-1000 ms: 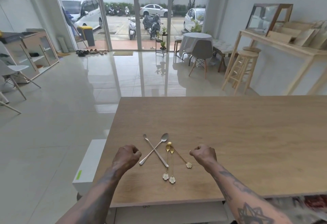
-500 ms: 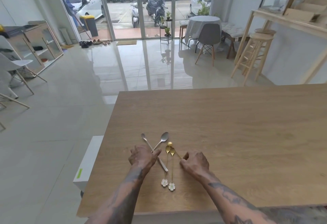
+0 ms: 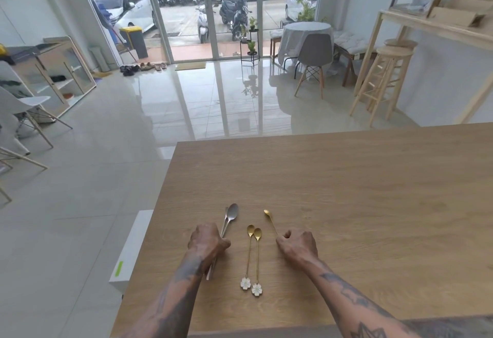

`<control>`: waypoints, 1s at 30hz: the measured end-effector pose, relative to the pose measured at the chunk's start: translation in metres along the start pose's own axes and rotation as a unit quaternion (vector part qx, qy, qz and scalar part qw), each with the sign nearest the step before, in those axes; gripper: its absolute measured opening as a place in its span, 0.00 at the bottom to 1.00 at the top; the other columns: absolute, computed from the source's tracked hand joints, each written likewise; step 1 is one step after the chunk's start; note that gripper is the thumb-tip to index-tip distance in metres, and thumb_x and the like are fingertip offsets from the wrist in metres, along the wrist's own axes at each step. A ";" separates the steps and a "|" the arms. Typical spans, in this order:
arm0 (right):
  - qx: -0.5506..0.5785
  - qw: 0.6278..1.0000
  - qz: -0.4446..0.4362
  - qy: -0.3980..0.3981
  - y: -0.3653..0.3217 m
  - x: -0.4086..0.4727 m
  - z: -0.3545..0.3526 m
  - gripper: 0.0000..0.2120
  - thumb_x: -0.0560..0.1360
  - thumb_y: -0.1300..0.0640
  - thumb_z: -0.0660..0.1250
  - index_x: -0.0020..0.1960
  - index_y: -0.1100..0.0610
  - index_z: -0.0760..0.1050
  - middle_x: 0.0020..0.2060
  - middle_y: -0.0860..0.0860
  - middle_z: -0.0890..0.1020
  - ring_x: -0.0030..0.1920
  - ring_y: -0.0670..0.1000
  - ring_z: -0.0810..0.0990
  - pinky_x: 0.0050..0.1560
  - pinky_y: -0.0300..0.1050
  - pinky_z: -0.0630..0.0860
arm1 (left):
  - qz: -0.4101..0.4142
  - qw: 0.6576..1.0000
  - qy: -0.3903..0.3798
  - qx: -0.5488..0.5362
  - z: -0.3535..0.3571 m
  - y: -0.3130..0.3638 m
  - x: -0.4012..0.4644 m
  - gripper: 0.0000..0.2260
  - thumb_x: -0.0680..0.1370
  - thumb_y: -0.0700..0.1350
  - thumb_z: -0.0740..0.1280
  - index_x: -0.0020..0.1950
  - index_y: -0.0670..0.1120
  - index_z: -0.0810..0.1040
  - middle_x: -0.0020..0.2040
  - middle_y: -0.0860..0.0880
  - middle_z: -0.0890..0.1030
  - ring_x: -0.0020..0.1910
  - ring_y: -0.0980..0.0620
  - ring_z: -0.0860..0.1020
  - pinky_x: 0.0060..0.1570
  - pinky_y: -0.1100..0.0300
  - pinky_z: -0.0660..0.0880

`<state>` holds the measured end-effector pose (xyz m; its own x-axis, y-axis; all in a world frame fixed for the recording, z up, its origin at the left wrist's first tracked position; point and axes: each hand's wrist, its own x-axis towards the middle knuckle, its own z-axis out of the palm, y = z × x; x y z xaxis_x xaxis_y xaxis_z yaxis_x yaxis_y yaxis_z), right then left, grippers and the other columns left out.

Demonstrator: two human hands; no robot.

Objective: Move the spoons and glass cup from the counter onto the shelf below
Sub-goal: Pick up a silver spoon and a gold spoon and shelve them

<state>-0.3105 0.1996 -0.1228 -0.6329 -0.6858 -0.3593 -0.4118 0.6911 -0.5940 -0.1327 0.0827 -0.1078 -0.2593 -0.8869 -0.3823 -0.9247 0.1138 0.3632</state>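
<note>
Spoons lie and are held near the front edge of the wooden worktop [image 3: 346, 204]. The left hand [image 3: 208, 241] has its grip closed around two silver spoons [image 3: 231, 216], their bowls pointing away from the person and the handle ends poking out below the fist. The right hand [image 3: 298, 244] pinches the handle of one gold spoon [image 3: 270, 219], bowl raised away at a slant (its flower end is hidden in the fingers). Between the hands, two gold spoons with white flower ends [image 3: 253, 257] rest side by side on the worktop, nearly touching, bowls away from the person.
</note>
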 end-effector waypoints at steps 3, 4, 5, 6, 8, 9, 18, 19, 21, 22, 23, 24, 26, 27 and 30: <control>0.031 0.999 0.012 -0.007 0.001 -0.002 -0.002 0.06 0.73 0.52 0.67 0.41 0.53 0.80 0.41 0.50 0.84 0.43 0.50 0.81 0.36 0.39 0.71 | 0.011 1.000 0.008 0.017 0.003 -0.003 -0.003 0.12 0.74 0.47 0.72 0.35 0.47 0.72 0.33 0.50 0.74 0.33 0.52 0.74 0.32 0.62 0.71; 0.045 0.999 0.013 -0.006 0.001 -0.003 -0.003 0.06 0.73 0.52 0.67 0.41 0.53 0.80 0.40 0.51 0.84 0.44 0.51 0.82 0.37 0.39 0.73 | 0.014 1.000 0.013 0.015 0.005 -0.004 -0.004 0.13 0.75 0.47 0.71 0.34 0.48 0.71 0.32 0.51 0.73 0.31 0.54 0.72 0.31 0.62 0.71; 0.059 0.998 0.014 -0.005 0.002 -0.005 -0.004 0.07 0.72 0.52 0.67 0.39 0.53 0.80 0.38 0.51 0.85 0.44 0.51 0.84 0.39 0.40 0.74 | 0.016 1.000 0.017 0.004 0.006 -0.007 -0.005 0.13 0.74 0.47 0.71 0.33 0.48 0.71 0.31 0.51 0.72 0.29 0.54 0.71 0.29 0.63 0.70; 0.070 0.997 0.015 -0.004 0.002 -0.007 -0.005 0.07 0.72 0.52 0.67 0.37 0.53 0.79 0.35 0.51 0.84 0.43 0.52 0.84 0.39 0.40 0.76 | 0.016 1.000 0.017 -0.017 0.007 -0.010 -0.005 0.13 0.74 0.46 0.71 0.33 0.48 0.72 0.31 0.51 0.73 0.29 0.54 0.72 0.29 0.62 0.70; 0.083 0.996 0.016 0.000 0.001 -0.011 -0.006 0.08 0.72 0.52 0.67 0.35 0.53 0.78 0.29 0.49 0.83 0.38 0.50 0.84 0.37 0.39 0.75 | 0.005 0.997 0.011 -0.071 0.004 -0.017 -0.006 0.11 0.72 0.45 0.74 0.33 0.47 0.74 0.32 0.49 0.75 0.31 0.51 0.74 0.31 0.59 0.72; 0.087 0.996 0.016 0.004 0.001 -0.013 -0.007 0.09 0.72 0.52 0.67 0.34 0.53 0.78 0.26 0.48 0.82 0.34 0.48 0.82 0.34 0.38 0.74 | -0.001 0.995 0.005 -0.097 0.002 -0.020 -0.007 0.11 0.71 0.44 0.74 0.32 0.47 0.75 0.32 0.48 0.75 0.31 0.51 0.74 0.32 0.59 0.72; 0.144 0.989 -0.006 0.045 -0.004 -0.042 -0.007 0.15 0.71 0.59 0.68 0.26 0.53 0.73 0.23 0.50 0.77 0.23 0.47 0.75 0.28 0.39 0.73 | -0.027 0.975 -0.061 -0.213 -0.008 -0.048 -0.030 0.11 0.70 0.35 0.69 0.28 0.45 0.75 0.26 0.48 0.73 0.21 0.56 0.72 0.22 0.66 0.67; 0.150 0.987 -0.008 0.048 -0.005 -0.046 -0.008 0.14 0.71 0.59 0.68 0.27 0.54 0.74 0.24 0.50 0.77 0.23 0.47 0.75 0.27 0.39 0.72 | -0.028 0.967 -0.067 -0.242 -0.007 -0.053 -0.033 0.12 0.71 0.35 0.69 0.28 0.45 0.75 0.27 0.48 0.74 0.20 0.57 0.72 0.22 0.65 0.68; 0.170 0.984 -0.006 0.058 -0.009 -0.053 -0.012 0.11 0.72 0.59 0.69 0.31 0.56 0.76 0.24 0.50 0.78 0.22 0.44 0.74 0.23 0.35 0.70 | -0.021 0.948 -0.066 -0.309 -0.011 -0.058 -0.039 0.08 0.74 0.36 0.70 0.34 0.41 0.80 0.32 0.46 0.78 0.28 0.53 0.79 0.31 0.61 0.78; 0.183 0.981 -0.008 0.065 -0.012 -0.056 -0.016 0.11 0.72 0.59 0.69 0.31 0.56 0.76 0.23 0.48 0.77 0.20 0.42 0.73 0.21 0.32 0.68 | -0.015 0.938 -0.058 -0.341 -0.015 -0.059 -0.041 0.05 0.75 0.37 0.70 0.39 0.39 0.82 0.35 0.43 0.81 0.34 0.49 0.82 0.39 0.56 0.82; 0.197 0.978 -0.014 0.074 -0.014 -0.059 -0.020 0.12 0.72 0.59 0.70 0.30 0.56 0.75 0.21 0.47 0.76 0.18 0.39 0.71 0.19 0.31 0.65 | -0.007 0.930 -0.046 -0.365 -0.022 -0.058 -0.043 0.04 0.76 0.38 0.71 0.44 0.38 0.83 0.39 0.41 0.83 0.40 0.46 0.83 0.45 0.53 0.82; 0.208 0.974 -0.024 0.083 -0.018 -0.062 -0.025 0.13 0.72 0.58 0.70 0.29 0.56 0.74 0.19 0.45 0.74 0.16 0.39 0.70 0.18 0.30 0.64 | 0.004 0.924 -0.033 -0.382 -0.030 -0.056 -0.044 0.05 0.77 0.38 0.71 0.48 0.37 0.83 0.43 0.39 0.84 0.43 0.44 0.83 0.48 0.51 0.82; 0.228 0.968 -0.048 0.093 -0.026 -0.068 -0.039 0.14 0.73 0.57 0.70 0.30 0.55 0.73 0.20 0.44 0.74 0.18 0.39 0.70 0.20 0.32 0.64 | 0.035 0.913 -0.017 -0.407 -0.051 -0.048 -0.047 0.06 0.77 0.39 0.70 0.51 0.37 0.83 0.46 0.39 0.84 0.45 0.45 0.83 0.49 0.51 0.82; 0.238 0.965 -0.057 0.094 -0.032 -0.072 -0.048 0.13 0.73 0.56 0.70 0.31 0.55 0.74 0.22 0.45 0.74 0.20 0.40 0.71 0.22 0.33 0.66 | 0.055 0.909 -0.012 -0.414 -0.064 -0.043 -0.050 0.07 0.78 0.40 0.70 0.51 0.37 0.83 0.45 0.40 0.83 0.44 0.46 0.82 0.48 0.52 0.82; 0.285 0.950 -0.081 0.102 -0.046 -0.084 -0.076 0.12 0.74 0.55 0.71 0.33 0.55 0.75 0.26 0.47 0.75 0.26 0.46 0.71 0.26 0.37 0.66 | 0.112 0.901 0.008 -0.418 -0.100 -0.027 -0.060 0.08 0.79 0.40 0.69 0.53 0.37 0.82 0.45 0.42 0.82 0.45 0.46 0.82 0.49 0.52 0.82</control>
<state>-0.2881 0.2430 -0.0100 -0.7291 -0.6742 -0.1174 -0.1299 0.3049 -0.9435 -0.0646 0.0883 -0.0094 -0.4032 -0.8910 -0.2085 -0.3140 -0.0794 0.9461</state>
